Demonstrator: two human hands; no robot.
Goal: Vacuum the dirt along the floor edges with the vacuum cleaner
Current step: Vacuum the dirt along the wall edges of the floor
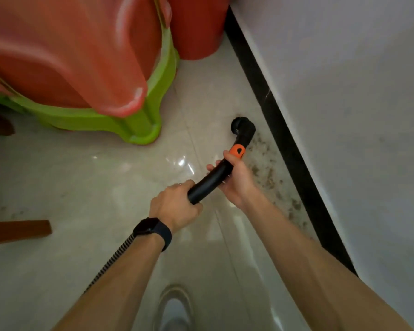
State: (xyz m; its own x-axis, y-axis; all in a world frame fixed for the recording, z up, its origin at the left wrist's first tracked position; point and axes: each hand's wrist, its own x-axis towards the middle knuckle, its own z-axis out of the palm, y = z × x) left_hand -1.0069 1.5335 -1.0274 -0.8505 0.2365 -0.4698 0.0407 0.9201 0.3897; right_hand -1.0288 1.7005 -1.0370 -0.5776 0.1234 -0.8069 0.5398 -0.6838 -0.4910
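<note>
Both my hands hold a black vacuum wand (209, 181) with an orange collar (237, 151). My left hand (176, 206) grips its rear end, where a ribbed hose (110, 262) runs back under my forearm. My right hand (233, 179) grips the wand just behind the collar. The round black nozzle (242, 129) points down at the pale tile floor close to the black skirting (294, 158). Brown dirt (268, 173) lies scattered along the skirting, to the right of my right hand and nearer me than the nozzle.
Stacked red and green plastic stools (139, 125) stand at the left, a red bin (196, 32) behind them by the wall. A white wall (356, 103) rises on the right. A brown wooden piece (19, 231) lies at the far left. My shoe (175, 309) is below.
</note>
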